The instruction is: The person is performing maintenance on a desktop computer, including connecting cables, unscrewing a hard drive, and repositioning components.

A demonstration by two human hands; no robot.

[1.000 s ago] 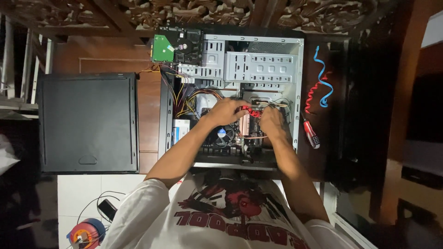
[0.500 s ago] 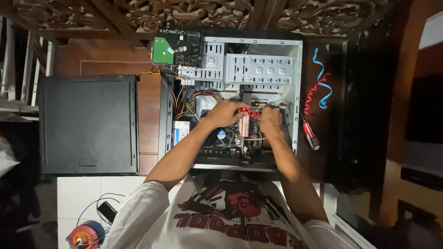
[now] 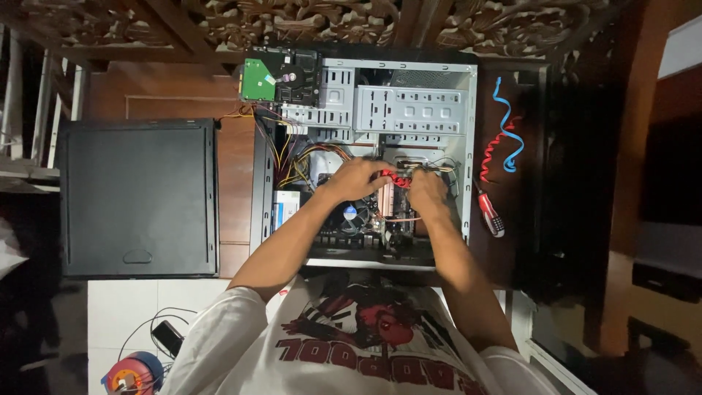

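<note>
A big wooden counter fills the middle of the frame. On its left side lies a flat black side panel. Right of the panel, in the middle, an open computer case lies on its side, with grey metal walls. At the top left corner of the case sits a hard drive with a green board. A bunch of yellow, red and black wires hangs down inside the left part of the case.

The left hand and the right hand are both inside the case, in the middle of the frame. Both hands are curled shut around a red cable that runs between them, just above a small round fan.

To the right of the case, on the dark wood, lie a red and a blue curly cable and a red-handled screwdriver.
</note>
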